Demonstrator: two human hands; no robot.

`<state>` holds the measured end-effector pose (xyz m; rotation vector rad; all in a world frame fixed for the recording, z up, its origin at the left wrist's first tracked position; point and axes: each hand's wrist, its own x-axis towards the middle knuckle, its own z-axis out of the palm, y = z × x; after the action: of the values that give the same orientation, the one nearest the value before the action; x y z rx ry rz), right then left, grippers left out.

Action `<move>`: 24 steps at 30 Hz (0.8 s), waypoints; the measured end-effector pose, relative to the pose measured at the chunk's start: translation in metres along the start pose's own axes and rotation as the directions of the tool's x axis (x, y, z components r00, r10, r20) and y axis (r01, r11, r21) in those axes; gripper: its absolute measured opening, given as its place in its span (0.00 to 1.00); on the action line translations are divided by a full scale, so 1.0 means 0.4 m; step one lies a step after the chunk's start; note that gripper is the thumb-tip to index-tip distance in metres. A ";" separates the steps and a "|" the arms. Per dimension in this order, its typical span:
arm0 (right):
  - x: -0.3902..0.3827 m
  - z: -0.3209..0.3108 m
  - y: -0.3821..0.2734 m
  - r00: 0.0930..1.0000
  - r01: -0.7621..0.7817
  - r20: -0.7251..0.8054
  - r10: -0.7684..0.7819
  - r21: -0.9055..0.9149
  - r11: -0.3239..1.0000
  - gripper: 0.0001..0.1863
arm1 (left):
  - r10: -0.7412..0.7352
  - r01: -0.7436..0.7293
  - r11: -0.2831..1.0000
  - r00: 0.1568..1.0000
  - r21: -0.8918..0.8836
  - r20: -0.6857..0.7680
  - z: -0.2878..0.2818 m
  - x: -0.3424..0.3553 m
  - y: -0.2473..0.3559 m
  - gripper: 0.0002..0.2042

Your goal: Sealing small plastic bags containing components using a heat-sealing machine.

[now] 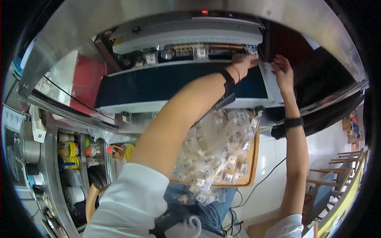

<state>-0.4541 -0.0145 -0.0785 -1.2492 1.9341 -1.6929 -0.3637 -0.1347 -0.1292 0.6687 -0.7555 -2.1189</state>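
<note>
My left hand [243, 64] reaches over a dark conveyor belt [139, 87] to the right end of what looks like a band sealing machine [186, 35]. Its fingers are bent together at a small clear packet [251, 50] by the machine's edge, seemingly pinching its lower part; the fingertips are partly hidden. Just past the belt's right end, my right hand [283, 73] is raised with fingers loosely curled and apart, nothing visible in them. Further left along the machine sit a labelled clear packet [200, 52] and another packet [151, 58].
Below the belt, a heap of small clear packets [210, 154] lies on a wooden tray [251, 178] by my lap. Metal shelves [55, 158] with jars stand at left. A black cable [264, 179] crosses the floor; wooden stools [337, 170] stand at right.
</note>
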 end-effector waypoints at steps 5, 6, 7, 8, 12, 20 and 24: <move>-0.281 -0.126 -0.064 0.995 0.059 0.085 -0.046 -0.162 0.985 0.12 | -0.051 0.033 0.958 0.997 0.284 0.054 0.004 0.012 0.005 0.12; -0.334 -0.162 -0.041 0.993 0.006 0.121 0.013 -0.151 0.989 0.12 | -0.117 0.109 0.961 0.993 0.256 0.015 0.031 -0.011 0.003 0.13; -0.381 -0.159 -0.047 0.987 0.017 0.157 0.022 -0.240 0.971 0.11 | -0.126 0.119 0.969 0.992 0.217 0.020 0.017 -0.013 0.005 0.12; -0.417 -0.140 -0.048 0.981 0.040 0.195 0.024 -0.317 0.947 0.10 | -0.123 0.117 0.976 0.992 0.183 0.024 0.006 -0.001 0.019 0.12; -0.517 -0.059 -0.002 0.915 -0.083 0.368 0.165 -0.229 0.970 0.11 | 0.006 -0.007 0.953 1.000 0.302 0.003 -0.024 0.011 0.032 0.11; -0.485 0.022 0.035 0.892 0.082 0.438 0.113 -0.403 0.912 0.10 | 0.271 -0.134 0.809 0.949 0.572 -0.160 -0.003 -0.200 0.109 0.17; -0.376 -0.017 -0.045 0.927 0.081 0.370 -0.063 -0.033 0.996 0.04 | -0.173 -0.256 0.475 0.911 0.842 0.375 -0.028 -0.317 0.190 0.20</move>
<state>-0.3633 0.1033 -0.1080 -1.5455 1.7284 -1.3286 -0.2479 -0.0764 -0.0575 0.6766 -2.1905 -1.6892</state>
